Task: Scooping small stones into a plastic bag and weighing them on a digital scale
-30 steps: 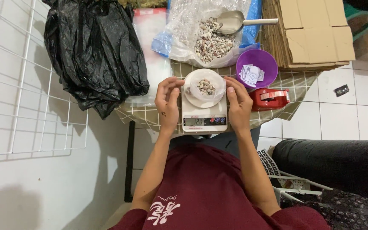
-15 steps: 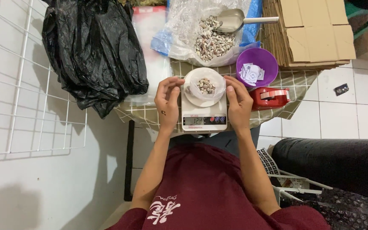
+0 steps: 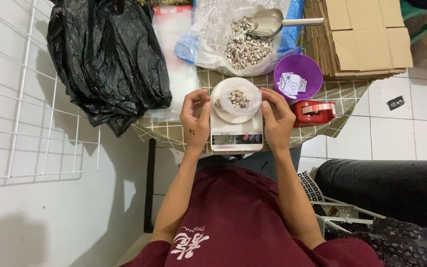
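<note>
- There's a small white bowl (image 3: 236,99) with a clear bag in it and a little heap of pebbly bits, sitting on top of a white kitchen scale (image 3: 236,133) at the near edge of the counter (image 3: 174,132).
- Left hand (image 3: 195,117) is on the left side of the bowl, fingers curled in and pinching the bag's rim. Can't tell how firm the grip is.
- Right hand (image 3: 276,116) mirrors it on the right side, fingertips on the bag's edge, thumb near the scale.
- So the bowl sits right between both hands, which stay apart with the bowl in the gap.
- Behind the bowl: a big clear bag of the same pebbly stuff (image 3: 243,39) with a metal scoop (image 3: 272,22) resting in it.
- To the right: a purple bowl (image 3: 298,76) with paper slips, and a red tape dispenser (image 3: 314,112) just beside the right hand.
- Black plastic bag (image 3: 105,59) off to the left, flat cardboard (image 3: 364,37) at the back right.
</note>
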